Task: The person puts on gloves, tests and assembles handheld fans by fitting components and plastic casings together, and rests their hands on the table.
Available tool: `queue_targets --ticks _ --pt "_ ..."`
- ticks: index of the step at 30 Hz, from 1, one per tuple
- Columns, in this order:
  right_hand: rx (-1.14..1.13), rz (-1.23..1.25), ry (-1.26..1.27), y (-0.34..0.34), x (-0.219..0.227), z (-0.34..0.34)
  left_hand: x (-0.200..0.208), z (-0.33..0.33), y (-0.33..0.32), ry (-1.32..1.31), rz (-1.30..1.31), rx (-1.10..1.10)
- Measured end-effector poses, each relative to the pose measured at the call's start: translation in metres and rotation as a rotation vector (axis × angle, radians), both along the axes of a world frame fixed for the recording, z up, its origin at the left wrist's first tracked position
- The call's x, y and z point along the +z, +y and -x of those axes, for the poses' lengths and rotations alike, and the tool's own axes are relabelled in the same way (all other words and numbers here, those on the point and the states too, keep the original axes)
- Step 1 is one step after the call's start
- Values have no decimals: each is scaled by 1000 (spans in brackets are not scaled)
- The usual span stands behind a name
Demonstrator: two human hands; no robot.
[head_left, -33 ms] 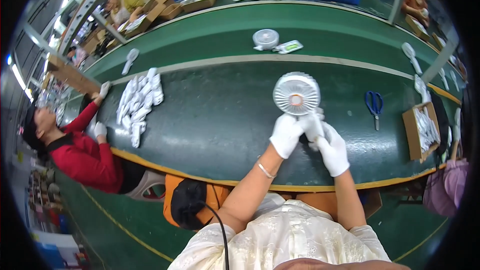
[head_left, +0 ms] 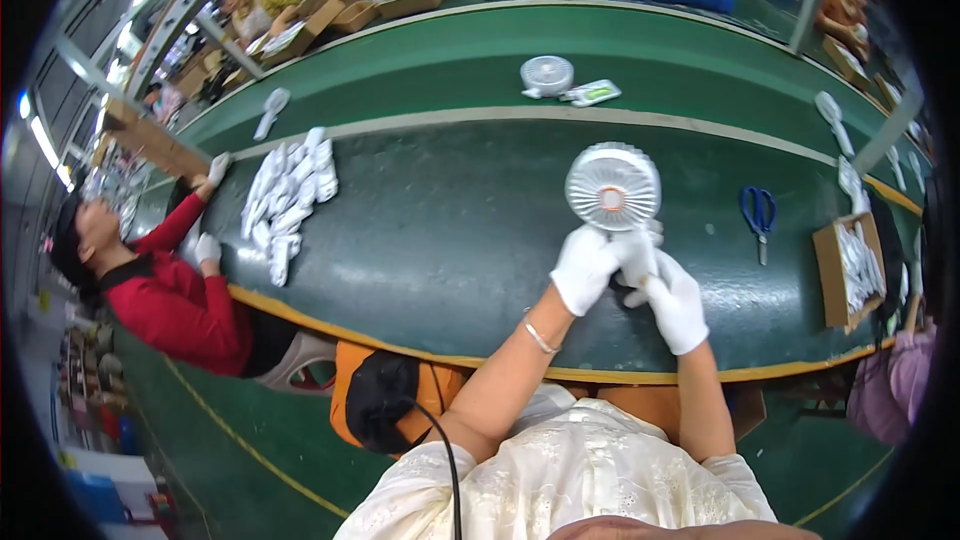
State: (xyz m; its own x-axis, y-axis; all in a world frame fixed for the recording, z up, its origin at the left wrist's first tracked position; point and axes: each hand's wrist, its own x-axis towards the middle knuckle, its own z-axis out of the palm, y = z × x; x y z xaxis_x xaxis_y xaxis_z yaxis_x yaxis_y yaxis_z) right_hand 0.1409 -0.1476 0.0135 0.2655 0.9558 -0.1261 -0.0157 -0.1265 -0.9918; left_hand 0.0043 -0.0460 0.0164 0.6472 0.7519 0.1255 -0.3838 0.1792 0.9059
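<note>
A white handheld fan [head_left: 612,187] with a round ribbed grille and an orange-ringed hub is held up over the green work table [head_left: 430,210]. My left hand [head_left: 585,270], in a white glove, is closed around the fan's neck and upper handle. On the handle's other side my right hand [head_left: 678,308], gloved too, has thumb and fingers pressed against its lower part. Something dark shows between the two hands, too covered to make out. To the right of my hands lie blue-handled scissors [head_left: 760,220].
A pile of white wrapped pieces [head_left: 290,190] lies at left, near a co-worker in red [head_left: 175,315]. At right stands a cardboard box [head_left: 832,275] of similar pieces. Another fan [head_left: 547,75] and a small packet [head_left: 592,92] rest on the green strip [head_left: 420,80] beyond.
The whole view has shifted slightly, so most things sit a little further right. Both hands keep their hold on the fan.
</note>
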Motion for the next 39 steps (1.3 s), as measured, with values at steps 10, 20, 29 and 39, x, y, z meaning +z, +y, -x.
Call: queue_targets --ticks 10,20,29,39 --pt "95 92 -194 -6 -1 -1 14 5 1 162 -116 -176" --pt "49 43 -13 -3 -14 1 -5 -1 -1 -15 75 -194" --pt "11 39 146 5 -10 -11 -2 -8 5 82 191 -167" --pt "-485 -260 -1353 140 12 -158 -26 -18 9 17 510 -49"
